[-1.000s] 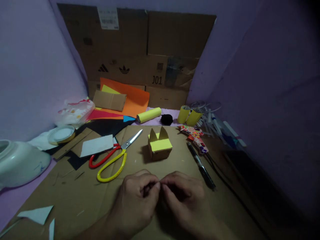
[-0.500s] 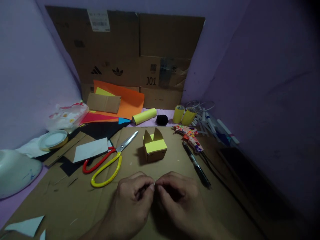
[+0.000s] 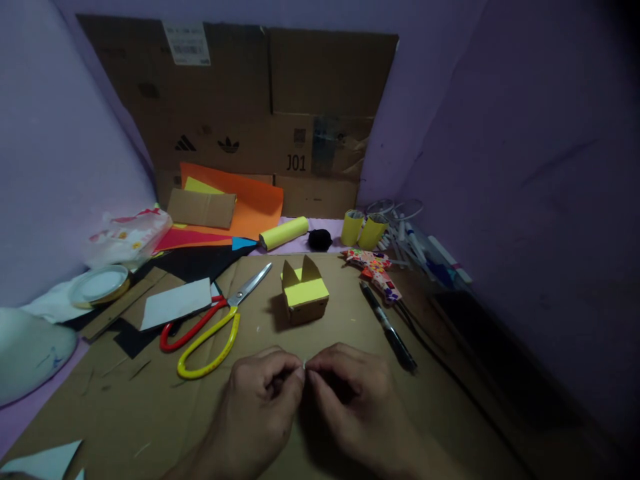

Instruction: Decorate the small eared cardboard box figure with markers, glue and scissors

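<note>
My left hand and my right hand meet fingertip to fingertip above the cardboard mat. Both are closed in a pinch. A tiny pale bit shows where the fingertips touch; it is too small to name. Just beyond my hands stands a small cardboard box with a yellow top and two pointed, ear-like flaps. Scissors with one red and one yellow handle lie to the left, blades partly apart. A black pen lies to the right of the box.
A flower-patterned glue gun lies at the right, its black cord running toward me. Yellow tubes, a yellow roll and a black ball stand behind. Left are a jar lid, a white bowl and paper scraps.
The whole view has shifted slightly, so things appear a little further left. My hands keep the same pinching pose, fingertips together; the objects on the mat have not moved.
</note>
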Demonstrator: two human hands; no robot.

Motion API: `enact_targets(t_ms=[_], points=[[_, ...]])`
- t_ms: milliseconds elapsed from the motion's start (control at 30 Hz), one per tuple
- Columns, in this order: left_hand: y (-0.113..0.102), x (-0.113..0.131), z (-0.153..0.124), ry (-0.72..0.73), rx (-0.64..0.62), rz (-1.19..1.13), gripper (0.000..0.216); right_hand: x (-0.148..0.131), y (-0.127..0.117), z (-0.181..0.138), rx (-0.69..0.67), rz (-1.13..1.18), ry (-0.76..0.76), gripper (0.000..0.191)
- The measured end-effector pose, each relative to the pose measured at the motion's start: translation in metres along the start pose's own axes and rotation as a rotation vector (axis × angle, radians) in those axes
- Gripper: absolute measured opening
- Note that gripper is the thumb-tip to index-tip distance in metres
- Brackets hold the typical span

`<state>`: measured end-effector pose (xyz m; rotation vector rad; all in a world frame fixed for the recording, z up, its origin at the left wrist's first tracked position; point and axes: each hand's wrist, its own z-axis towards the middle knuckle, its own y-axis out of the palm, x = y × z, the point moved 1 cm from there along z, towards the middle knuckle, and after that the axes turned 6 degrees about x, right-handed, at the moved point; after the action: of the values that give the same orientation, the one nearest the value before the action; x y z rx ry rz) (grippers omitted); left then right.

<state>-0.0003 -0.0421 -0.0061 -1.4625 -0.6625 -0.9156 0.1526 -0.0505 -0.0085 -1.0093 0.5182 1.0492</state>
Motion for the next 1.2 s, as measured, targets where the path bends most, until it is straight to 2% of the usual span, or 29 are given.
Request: enact_targets(t_ms=[533, 933, 1200], points=[[0.0004, -0.0024, -0.0006, 0.168, 0.004, 0.035, 0.024, -0.0002, -0.0010, -0.0006, -0.047, 0.000, 0.054, 0.016], [0.0006, -0.0085, -0.0033, 0.180, -0.024, 0.025, 0.024, 0.0006, -0.0026, 0.0018, -0.057, 0.011, 0.067, 0.014], [-0.0017, -0.0011, -0.0007, 0.182, -0.041, 0.040, 0.022, 0.0018, -0.0009, 0.0029, -0.050, 0.003, 0.082, 0.014]])
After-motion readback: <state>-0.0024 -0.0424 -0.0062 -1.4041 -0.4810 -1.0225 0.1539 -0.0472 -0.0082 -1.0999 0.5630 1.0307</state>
